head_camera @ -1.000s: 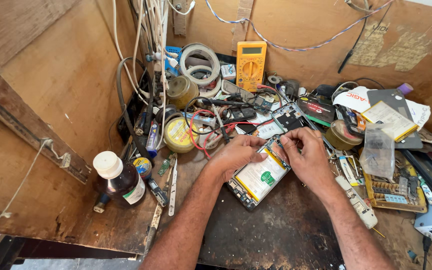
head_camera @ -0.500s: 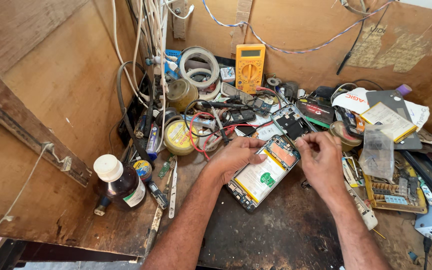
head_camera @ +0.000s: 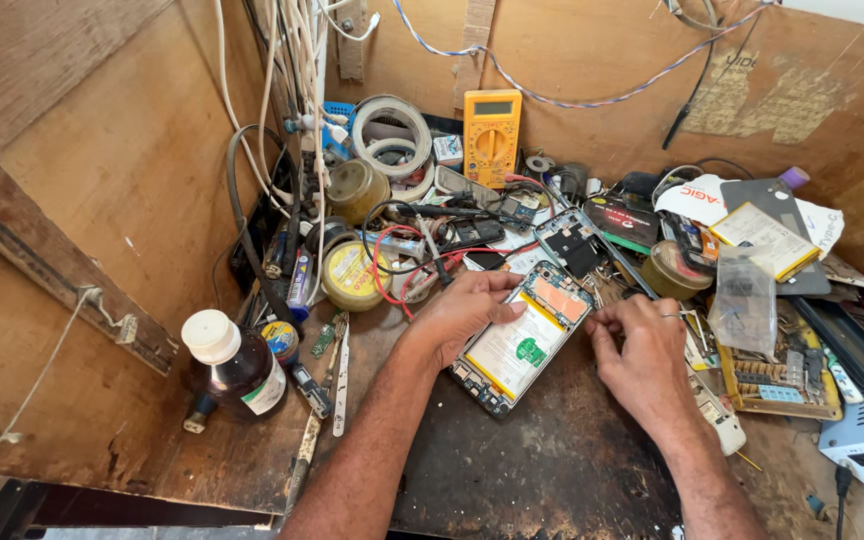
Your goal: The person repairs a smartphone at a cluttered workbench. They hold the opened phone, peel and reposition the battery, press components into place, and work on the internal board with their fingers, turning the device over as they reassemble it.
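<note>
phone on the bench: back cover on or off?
Off. The phone lies with battery and circuit board exposed, left hand steadying it.

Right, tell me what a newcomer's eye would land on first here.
The opened phone at the centre of the dark bench, its back off, with the left hand pressing on its left edge and the right hand pinching at its right edge. Next, the yellow multimeter leaning on the back wall, and the brown bottle with a white cap at the left.
</note>
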`<state>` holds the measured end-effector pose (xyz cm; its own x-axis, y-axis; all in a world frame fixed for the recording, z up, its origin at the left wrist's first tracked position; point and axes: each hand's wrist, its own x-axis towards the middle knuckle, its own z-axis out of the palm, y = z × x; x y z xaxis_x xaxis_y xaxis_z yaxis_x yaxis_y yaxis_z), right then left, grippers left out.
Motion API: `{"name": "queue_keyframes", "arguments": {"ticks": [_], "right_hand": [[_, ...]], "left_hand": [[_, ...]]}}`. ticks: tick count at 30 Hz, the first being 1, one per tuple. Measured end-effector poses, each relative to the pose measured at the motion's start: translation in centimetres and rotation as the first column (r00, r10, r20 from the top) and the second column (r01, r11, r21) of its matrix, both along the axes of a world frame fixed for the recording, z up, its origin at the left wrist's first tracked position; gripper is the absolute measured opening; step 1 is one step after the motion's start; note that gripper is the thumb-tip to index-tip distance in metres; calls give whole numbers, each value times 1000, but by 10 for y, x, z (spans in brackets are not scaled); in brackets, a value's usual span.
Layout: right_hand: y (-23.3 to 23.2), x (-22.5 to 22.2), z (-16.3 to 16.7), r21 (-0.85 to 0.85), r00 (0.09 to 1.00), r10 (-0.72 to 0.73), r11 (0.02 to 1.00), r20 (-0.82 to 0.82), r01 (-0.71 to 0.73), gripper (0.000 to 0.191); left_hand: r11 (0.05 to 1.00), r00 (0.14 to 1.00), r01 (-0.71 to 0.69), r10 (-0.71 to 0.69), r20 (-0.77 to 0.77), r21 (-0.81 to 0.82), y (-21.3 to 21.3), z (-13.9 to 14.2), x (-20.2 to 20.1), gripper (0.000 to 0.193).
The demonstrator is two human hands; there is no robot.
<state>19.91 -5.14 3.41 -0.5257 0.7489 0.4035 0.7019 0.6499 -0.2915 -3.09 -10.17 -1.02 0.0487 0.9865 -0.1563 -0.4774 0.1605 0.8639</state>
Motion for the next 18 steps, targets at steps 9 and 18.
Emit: {"name": "queue_keyframes", "arguments": {"ticks": [9, 18], "right_hand": [[-5, -1, 3, 9, 999, 0, 1000, 47, 0, 12], [12, 24, 2, 73, 980, 0, 997, -198, 15, 10]], "left_hand": [[998, 998, 25, -28, 57, 58, -1, -3, -1, 41], [995, 977, -104, 103, 186, -4, 0, -5, -6, 40]]}}
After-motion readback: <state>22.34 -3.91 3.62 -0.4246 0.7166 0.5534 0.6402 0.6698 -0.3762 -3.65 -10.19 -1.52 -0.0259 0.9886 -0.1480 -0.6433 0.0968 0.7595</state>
